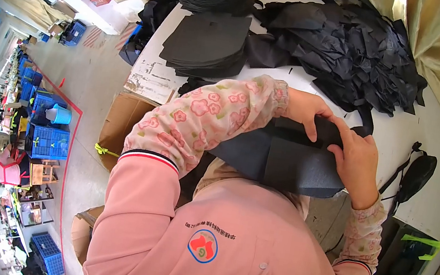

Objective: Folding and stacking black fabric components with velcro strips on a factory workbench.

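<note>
While left hand [306,112] pins the dark fabric panel [285,158] on the white table [425,208], right hand [356,158] pinches its edge shut, apparently for alignment; cut stacks [208,44] sit within reach.

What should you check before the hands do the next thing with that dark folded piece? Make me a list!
1. Left hand on the dark fabric piece: ok, fingers rest on its top edge.
2. Right hand gripping the same piece: ok, fingers curl over its right edge.
3. Piece folded evenly: cannot tell, the sleeve hides part of it.
4. Stack of cut black panels within reach: ok, just beyond the left forearm.
5. Heap of loose black pieces apart from the stack: ok, it lies to the right.
6. Black pouch with strap out of the way: ok, beside the right hand, not touching.
</note>
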Tool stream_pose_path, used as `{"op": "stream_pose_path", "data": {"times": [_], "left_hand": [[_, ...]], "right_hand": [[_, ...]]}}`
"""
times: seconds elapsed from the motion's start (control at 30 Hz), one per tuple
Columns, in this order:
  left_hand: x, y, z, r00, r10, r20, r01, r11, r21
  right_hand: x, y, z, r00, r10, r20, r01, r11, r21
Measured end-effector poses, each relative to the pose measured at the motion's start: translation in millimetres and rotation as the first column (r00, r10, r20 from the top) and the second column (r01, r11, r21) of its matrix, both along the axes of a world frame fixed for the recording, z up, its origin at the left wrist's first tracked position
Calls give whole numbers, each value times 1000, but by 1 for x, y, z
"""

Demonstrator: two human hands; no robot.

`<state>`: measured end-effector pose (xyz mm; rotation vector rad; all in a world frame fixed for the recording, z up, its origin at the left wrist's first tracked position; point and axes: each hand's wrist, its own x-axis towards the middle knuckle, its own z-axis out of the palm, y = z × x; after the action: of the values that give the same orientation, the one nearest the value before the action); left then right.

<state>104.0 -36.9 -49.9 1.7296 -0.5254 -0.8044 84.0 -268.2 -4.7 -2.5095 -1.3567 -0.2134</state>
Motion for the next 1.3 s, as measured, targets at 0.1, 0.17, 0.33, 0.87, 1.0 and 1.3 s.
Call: {"op": "stream_pose_path", "data": {"times": [0.1,0.17,0.33,0.87,1.0,1.3], "left_hand": [[-1,3,2,999,6,-39,-7,999,-31],[1,1,3,999,12,-53,-14,999,-39],[8,-3,-1,922,-61,383,-40,967,250],[-121,-30,-63,579,-156,800,-389,810,439],[-119,-28,-69,562,-178,808,-400,796,454],[-118,-26,-76,563,-168,809,-405,797,447]], "right_hand": [[-3,2,0,999,-15,35,15,1000,0],[-3,1,-3,999,-31,42,31,1000,-2],[3,-2,-10,994,-31,-103,39,996,76],[64,-58,-57,961,-117,-252,156,978,139],[68,-76,-64,912,-131,-389,212,962,172],[77,-73,-78,892,-241,-383,293,952,83]]}}
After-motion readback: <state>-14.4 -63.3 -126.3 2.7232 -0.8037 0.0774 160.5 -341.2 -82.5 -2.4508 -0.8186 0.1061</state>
